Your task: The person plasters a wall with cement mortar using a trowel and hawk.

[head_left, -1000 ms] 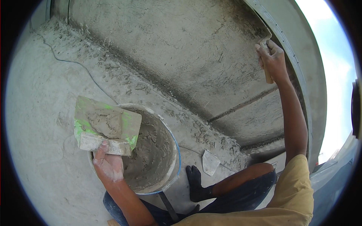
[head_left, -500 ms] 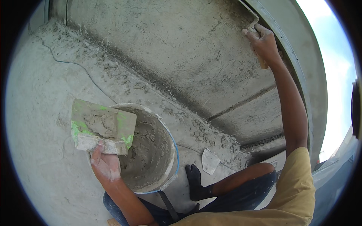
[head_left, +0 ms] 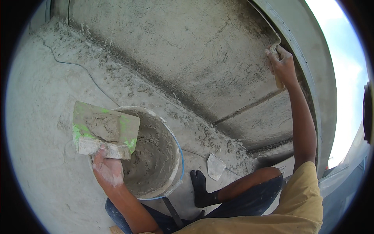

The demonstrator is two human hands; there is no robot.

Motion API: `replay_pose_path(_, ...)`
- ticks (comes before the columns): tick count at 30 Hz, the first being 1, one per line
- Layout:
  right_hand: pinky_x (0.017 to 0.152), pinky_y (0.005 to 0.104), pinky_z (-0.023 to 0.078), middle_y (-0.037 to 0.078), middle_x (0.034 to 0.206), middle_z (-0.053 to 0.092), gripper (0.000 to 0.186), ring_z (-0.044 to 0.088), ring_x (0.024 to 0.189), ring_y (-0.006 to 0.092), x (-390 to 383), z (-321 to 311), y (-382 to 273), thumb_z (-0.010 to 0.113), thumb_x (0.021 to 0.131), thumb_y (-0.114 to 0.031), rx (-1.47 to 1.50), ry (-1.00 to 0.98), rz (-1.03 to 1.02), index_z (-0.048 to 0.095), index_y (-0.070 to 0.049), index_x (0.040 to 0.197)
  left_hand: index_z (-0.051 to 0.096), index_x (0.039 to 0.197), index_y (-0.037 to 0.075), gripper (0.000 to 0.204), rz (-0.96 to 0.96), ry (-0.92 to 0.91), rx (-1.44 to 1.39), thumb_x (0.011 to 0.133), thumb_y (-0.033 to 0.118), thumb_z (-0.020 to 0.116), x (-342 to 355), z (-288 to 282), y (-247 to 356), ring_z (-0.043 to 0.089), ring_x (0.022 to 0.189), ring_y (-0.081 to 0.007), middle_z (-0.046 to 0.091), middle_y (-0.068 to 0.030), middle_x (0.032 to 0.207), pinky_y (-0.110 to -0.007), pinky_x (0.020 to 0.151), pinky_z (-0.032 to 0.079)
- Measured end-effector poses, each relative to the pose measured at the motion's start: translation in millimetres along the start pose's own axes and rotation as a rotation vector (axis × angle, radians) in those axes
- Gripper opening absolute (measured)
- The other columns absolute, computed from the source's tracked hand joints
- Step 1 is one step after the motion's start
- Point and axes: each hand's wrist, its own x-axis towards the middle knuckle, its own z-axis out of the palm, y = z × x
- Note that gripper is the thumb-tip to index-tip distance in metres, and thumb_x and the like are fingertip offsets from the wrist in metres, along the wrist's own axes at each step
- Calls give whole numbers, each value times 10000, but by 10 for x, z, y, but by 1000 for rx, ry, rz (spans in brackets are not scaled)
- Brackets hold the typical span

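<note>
My left hand (head_left: 108, 169) is closed round the pale block-shaped handle of a plasterer's hawk (head_left: 128, 128), a green board smeared grey. A lump of wet mortar (head_left: 104, 126) lies on the board, which overlaps the left rim of a bucket (head_left: 176, 167) holding more grey mortar. At the upper right, my right hand (head_left: 283, 66) grips a trowel (head_left: 279, 81) by its wooden handle. The trowel's thin blade lies along the top edge of the rough grey wall (head_left: 187, 50), close to a metal edge strip; much of the blade shows only edge-on.
Mortar crumbs (head_left: 202, 130) litter the floor along the wall's foot. A thin cable (head_left: 76, 64) crosses the floor and passes behind the bucket. A pale flat scrap (head_left: 215, 167) lies near my dark-shod foot (head_left: 200, 187). The curved ledge (head_left: 317, 58) borders the wall on the right.
My right hand and the trowel have slid down and to the right along the wall's edge. The hawk and my left hand have hardly moved.
</note>
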Motion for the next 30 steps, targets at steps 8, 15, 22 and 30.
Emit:
replay_pose_path(8,459,250,393,-11,621,517,229,459,496,60,-83,-78,-157,656,918,-257,81,12,-73,621,-31,916,352,1407,-35,643,-6,12,-10,806,-47,581,-9,4,6,442,1254,-320,458,-163,1354,-518,1085,326)
replay_pose_path(15,449,247,394,-16,605,510,209,460,481,60,-474,-154,-171,634,931,-218,29,-10,-10,616,-18,990,384,1384,-34,645,-3,19,10,779,-21,607,-6,-17,44,435,1267,-331,475,-157,1351,-529,1091,313)
replay_pose_path(22,423,259,410,13,579,526,268,494,463,78,75,-173,-303,616,940,-254,53,-85,47,576,-35,791,375,1387,-34,631,1,15,19,794,-31,592,-8,42,13,432,1270,-333,465,-159,1357,-530,1092,313)
replay_pose_path(30,414,244,394,-2,634,538,244,492,482,65,-263,-202,-28,599,947,-219,109,17,52,568,-40,785,384,1376,-33,620,1,41,18,792,-32,592,19,-27,30,429,1270,-333,464,-157,1358,-547,1094,303)
